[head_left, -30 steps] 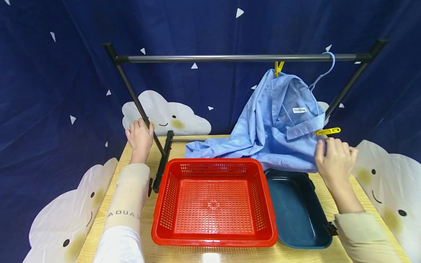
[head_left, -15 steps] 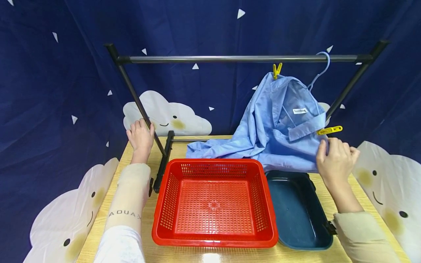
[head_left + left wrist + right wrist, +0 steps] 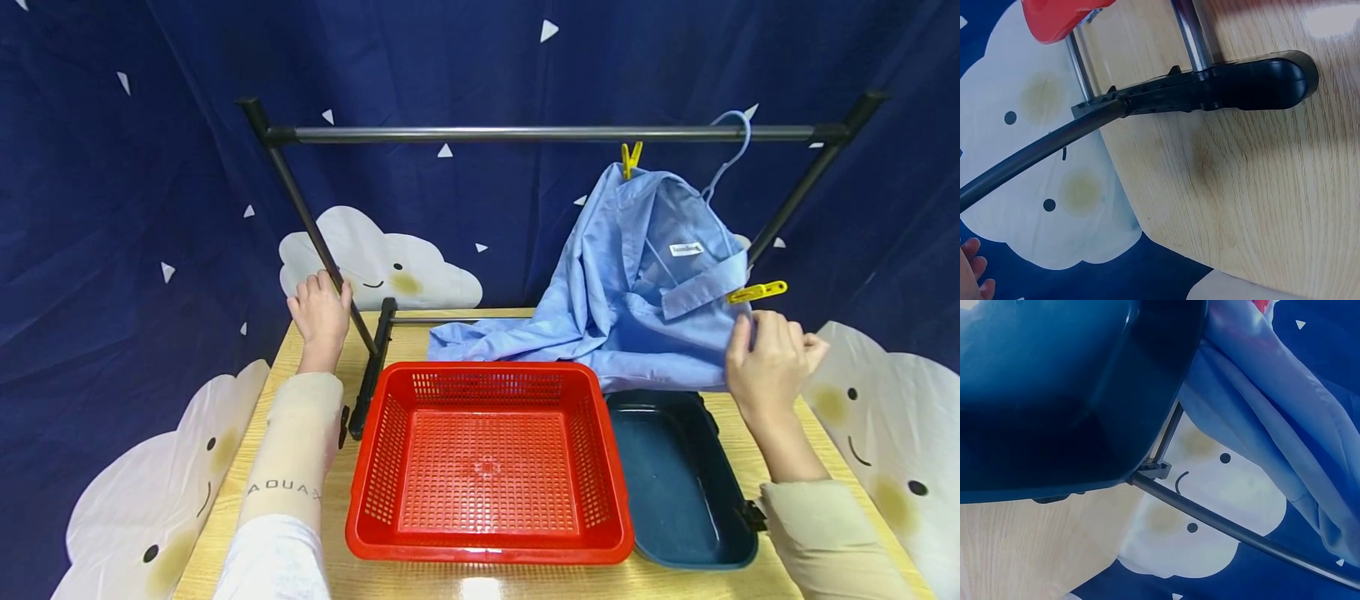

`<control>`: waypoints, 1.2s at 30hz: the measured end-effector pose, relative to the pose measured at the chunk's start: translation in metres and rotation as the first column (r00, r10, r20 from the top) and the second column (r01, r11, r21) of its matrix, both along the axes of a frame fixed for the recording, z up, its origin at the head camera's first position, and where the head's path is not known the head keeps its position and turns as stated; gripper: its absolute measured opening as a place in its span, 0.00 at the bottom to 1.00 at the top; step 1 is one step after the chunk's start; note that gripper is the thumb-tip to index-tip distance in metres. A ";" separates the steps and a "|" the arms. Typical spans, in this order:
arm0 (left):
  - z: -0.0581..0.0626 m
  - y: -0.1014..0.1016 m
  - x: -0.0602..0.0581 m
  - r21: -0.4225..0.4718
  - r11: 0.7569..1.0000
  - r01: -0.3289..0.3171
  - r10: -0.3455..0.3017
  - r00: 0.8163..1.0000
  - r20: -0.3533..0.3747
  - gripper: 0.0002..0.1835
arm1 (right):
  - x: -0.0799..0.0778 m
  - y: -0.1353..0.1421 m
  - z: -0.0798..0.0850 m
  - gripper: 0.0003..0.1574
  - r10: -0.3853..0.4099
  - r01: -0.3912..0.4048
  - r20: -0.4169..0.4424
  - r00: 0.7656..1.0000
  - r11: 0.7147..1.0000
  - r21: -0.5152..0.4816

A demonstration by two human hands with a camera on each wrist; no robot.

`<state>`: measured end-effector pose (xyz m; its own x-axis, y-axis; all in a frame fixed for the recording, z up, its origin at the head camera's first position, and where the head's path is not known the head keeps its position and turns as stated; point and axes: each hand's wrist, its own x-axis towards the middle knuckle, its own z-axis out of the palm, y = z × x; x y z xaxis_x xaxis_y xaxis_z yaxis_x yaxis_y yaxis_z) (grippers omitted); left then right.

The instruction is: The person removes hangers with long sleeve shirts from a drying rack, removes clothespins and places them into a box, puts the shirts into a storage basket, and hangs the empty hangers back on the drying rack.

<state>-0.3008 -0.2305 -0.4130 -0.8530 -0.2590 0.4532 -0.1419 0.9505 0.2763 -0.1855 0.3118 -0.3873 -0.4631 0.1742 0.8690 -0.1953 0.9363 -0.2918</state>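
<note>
A light-blue collared shirt (image 3: 592, 275) hangs bunched on a blue hanger (image 3: 726, 171), its hook up at the rack's bar (image 3: 480, 134). One yellow clothespin (image 3: 631, 160) grips the shirt's top left; a second yellow clothespin (image 3: 757, 292) sticks out from its right side. Just below that one, my right hand (image 3: 776, 367) pinches the shirt's right edge between thumb and fingers. My left hand (image 3: 321, 312) is beside the rack's left post (image 3: 318, 242), fingers loosely bent. In the left wrist view, a few fingertips (image 3: 975, 265) show apart from the post.
A red perforated basket (image 3: 491, 546) stands at the front middle of the wooden table (image 3: 420, 583). Right of it sits a dark teal tub (image 3: 678, 492), partly under the shirt's hem. The rack's black foot (image 3: 371, 375) lies left of the basket. A navy curtain (image 3: 480, 50) hangs behind.
My right hand has shifted slightly right and up, drawing the shirt's right edge and lower clothespin along. The hanger's hook has moved left at the bar. My left hand has stayed put.
</note>
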 end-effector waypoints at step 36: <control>0.000 -0.001 0.000 0.003 1.000 0.002 -0.002 1.000 0.029 0.26 | -0.003 -0.009 0.009 0.17 0.067 -0.072 -0.217 0.974 0.997 -0.015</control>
